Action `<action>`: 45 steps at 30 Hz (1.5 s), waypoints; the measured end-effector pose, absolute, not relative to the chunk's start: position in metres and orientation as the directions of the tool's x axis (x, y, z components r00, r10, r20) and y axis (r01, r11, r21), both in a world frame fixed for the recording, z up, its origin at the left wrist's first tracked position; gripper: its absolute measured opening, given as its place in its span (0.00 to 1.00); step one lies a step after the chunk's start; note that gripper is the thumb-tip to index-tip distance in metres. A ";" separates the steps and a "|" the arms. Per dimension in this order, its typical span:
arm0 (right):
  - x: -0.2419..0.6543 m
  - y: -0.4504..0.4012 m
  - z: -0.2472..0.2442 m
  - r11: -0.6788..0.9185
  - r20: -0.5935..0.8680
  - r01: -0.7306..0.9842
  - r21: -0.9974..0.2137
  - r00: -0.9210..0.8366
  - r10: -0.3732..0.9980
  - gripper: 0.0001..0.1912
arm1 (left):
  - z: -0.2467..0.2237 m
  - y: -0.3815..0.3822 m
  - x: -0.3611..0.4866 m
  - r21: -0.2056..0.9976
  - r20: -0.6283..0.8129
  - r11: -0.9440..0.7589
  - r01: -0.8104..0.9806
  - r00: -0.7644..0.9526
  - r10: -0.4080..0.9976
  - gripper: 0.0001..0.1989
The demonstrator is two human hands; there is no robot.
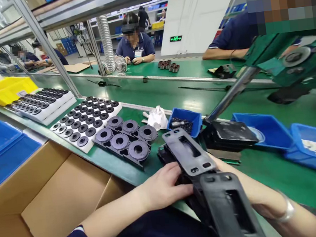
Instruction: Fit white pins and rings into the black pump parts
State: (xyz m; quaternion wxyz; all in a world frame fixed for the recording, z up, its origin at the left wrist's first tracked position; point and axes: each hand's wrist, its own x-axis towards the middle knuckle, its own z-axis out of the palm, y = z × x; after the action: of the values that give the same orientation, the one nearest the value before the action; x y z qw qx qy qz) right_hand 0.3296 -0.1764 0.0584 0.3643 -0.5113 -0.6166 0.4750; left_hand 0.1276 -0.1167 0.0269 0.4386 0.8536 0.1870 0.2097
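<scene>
In the lower middle of the frame, the left hand has its fingers curled against the dark side of two black slotted brackets, an upper bracket and a lower bracket. They look like stiff, fairly light plastic, smooth enough to slip; the side edges seem the surest hold. The right hand is mostly hidden behind them, so I cannot tell what its fingers do. The frame's bottom edge cuts off the lower bracket; shadow obscures any join.
</scene>
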 end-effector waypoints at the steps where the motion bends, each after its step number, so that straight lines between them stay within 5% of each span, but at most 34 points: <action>1: 0.332 -0.172 0.058 0.038 -0.034 0.309 -0.950 -0.224 0.974 0.45 | 0.025 -0.115 0.127 0.785 0.239 -0.607 0.123 0.844 0.480 0.23; 8: 0.341 -0.147 0.062 0.284 0.025 0.668 -0.688 -0.370 0.929 0.23 | -0.030 -0.113 0.078 0.334 0.513 -0.931 0.147 0.800 0.311 0.17; 12: 0.336 -0.135 0.057 0.423 -0.035 0.798 -0.430 -0.483 0.875 0.29 | -0.042 -0.112 0.040 0.083 0.708 -0.986 0.142 0.688 0.158 0.18; 17: 0.324 -0.120 0.050 0.487 -0.143 0.814 -0.316 -0.549 0.824 0.36 | -0.022 -0.087 0.024 0.080 0.612 -0.880 0.468 0.674 0.414 0.25; 23: 0.322 -0.115 0.053 0.488 -0.160 0.815 -0.313 -0.552 0.819 0.36 | -0.003 -0.051 0.037 -0.017 0.335 -0.818 0.574 0.775 0.536 0.49; 33: 0.331 -0.117 0.055 0.495 -0.133 0.792 -0.357 -0.567 0.813 0.42 | -0.008 -0.048 0.065 -0.053 0.305 -0.819 0.571 0.791 0.531 0.53; 45: 0.354 -0.165 0.029 0.230 0.029 0.931 -0.283 -0.231 0.973 0.36 | 0.005 -0.059 0.099 -0.039 0.217 -0.972 0.230 0.952 0.217 0.49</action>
State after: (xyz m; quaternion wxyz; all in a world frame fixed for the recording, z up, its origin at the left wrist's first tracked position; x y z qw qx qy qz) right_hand 0.3540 -0.1654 0.0286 0.0998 -0.6121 -0.7777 0.1031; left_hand 0.0990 -0.0590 0.0050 -0.0322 0.9874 0.1132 0.1062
